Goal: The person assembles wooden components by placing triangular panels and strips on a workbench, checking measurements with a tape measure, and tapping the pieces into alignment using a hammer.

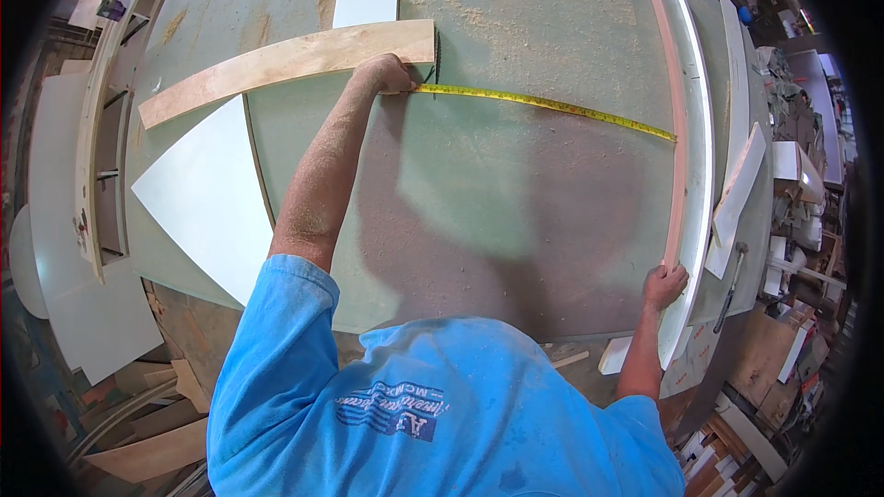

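Observation:
My left hand (389,75) is closed on a tape measure; its case, if it is there, is hidden by the fingers. The yellow blade (543,103) stretches right across the green tabletop (460,184) and reaches a long reddish-brown wooden strip (675,83). Around the near end of that strip my right hand (665,286) is closed. Just beyond my left hand lies a pale wooden board (295,63), with a dark cord-like thing (437,60) by its right end.
A white pointed panel (203,189) lies left of my arm, a small white piece (366,7) beyond the board. Right of the strip runs a long white strip (707,156); a hammer-like tool (732,285) lies near the table's right edge. Sawdust (442,0) covers the far side.

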Demonstrator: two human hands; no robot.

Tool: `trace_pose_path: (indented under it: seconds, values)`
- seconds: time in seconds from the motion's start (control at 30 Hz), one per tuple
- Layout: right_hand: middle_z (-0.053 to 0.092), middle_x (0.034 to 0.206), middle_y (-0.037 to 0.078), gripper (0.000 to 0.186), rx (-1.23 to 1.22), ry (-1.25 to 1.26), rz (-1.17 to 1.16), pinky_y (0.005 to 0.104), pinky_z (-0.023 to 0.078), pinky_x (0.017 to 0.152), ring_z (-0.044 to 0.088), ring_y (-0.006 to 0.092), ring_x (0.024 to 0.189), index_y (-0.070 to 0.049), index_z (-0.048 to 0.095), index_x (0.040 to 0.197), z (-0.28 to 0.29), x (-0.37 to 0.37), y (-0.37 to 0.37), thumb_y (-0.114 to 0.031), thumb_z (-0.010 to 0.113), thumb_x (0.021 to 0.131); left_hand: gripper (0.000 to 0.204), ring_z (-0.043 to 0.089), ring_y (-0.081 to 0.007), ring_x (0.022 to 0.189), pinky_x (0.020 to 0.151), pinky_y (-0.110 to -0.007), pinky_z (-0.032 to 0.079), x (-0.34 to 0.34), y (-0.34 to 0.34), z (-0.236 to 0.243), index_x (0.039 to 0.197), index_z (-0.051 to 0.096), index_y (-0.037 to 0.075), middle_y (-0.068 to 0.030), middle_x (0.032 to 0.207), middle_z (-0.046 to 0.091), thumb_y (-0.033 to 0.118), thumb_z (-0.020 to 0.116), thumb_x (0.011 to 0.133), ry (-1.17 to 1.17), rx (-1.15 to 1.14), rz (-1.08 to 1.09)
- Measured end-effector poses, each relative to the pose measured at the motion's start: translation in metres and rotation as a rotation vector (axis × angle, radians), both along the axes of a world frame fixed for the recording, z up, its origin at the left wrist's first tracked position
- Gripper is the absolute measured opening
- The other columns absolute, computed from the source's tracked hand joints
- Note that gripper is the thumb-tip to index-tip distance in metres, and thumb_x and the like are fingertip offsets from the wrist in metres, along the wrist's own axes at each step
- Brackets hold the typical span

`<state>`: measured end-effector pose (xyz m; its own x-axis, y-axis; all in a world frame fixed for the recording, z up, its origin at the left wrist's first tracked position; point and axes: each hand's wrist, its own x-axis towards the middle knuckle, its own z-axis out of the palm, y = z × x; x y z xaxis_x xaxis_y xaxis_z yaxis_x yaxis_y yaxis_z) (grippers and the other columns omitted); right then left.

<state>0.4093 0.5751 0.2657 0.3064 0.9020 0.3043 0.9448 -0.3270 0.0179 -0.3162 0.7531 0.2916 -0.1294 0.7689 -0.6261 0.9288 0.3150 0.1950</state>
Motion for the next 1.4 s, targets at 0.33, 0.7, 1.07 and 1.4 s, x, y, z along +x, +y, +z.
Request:
trace_pose_path:
  seconds: [0.33, 0.7, 1.07, 1.4]
  values:
    - [0.061, 0.103, 0.023, 0.030, 0.093, 0.046, 0.035, 0.0536, 0.046, 0.092, 0.057, 0.0452, 0.103, 0.001, 0.062, 0.107, -0.018, 0.013, 0.003, -0.017, 0.073, 0.085, 0.037, 0.070, -0.0275, 0.092, 0.084, -0.042, 0.056, -0.011, 0.006, -0.024, 0.109, 0.075, 0.009, -0.0116, 0.105, 0.074, 0.041, 0.072, 0.089, 0.150, 0.201, -0.656]
    - [0.058, 0.112, 0.018, 0.038, 0.097, 0.061, 0.007, 0.0530, 0.046, 0.089, 0.057, 0.0400, 0.107, -0.001, 0.059, 0.117, 0.002, 0.004, 0.004, -0.014, 0.074, 0.085, 0.038, 0.069, -0.0193, 0.074, 0.071, -0.040, 0.055, -0.030, -0.008, -0.050, 0.095, 0.079, 0.002, -0.0134, 0.078, 0.074, 0.038, 0.080, 0.084, -0.216, 0.268, 0.015]
    - [0.056, 0.122, 0.017, 0.043, -0.049, 0.171, -0.185, 0.0553, 0.042, 0.097, 0.054, 0.0355, 0.117, -0.001, 0.058, 0.119, 0.001, 0.006, 0.011, -0.023, 0.075, 0.087, 0.027, 0.052, -0.0083, 0.060, 0.053, -0.030, 0.042, -0.037, -0.037, -0.052, 0.088, 0.077, 0.001, 0.0005, 0.066, 0.060, 0.027, 0.073, 0.092, -0.462, 0.348, 0.045]
    - [0.049, 0.140, 0.020, 0.055, 0.499, 0.289, -0.124, 0.0600, 0.031, 0.110, 0.043, 0.0386, 0.136, -0.004, 0.050, 0.135, 0.006, -0.111, -0.110, -0.025, 0.072, 0.090, 0.033, 0.053, -0.0113, 0.048, 0.043, -0.028, 0.040, -0.049, -0.269, -0.024, 0.082, 0.070, 0.005, -0.0012, 0.062, 0.060, 0.035, 0.076, 0.094, -0.550, 0.264, 0.426]
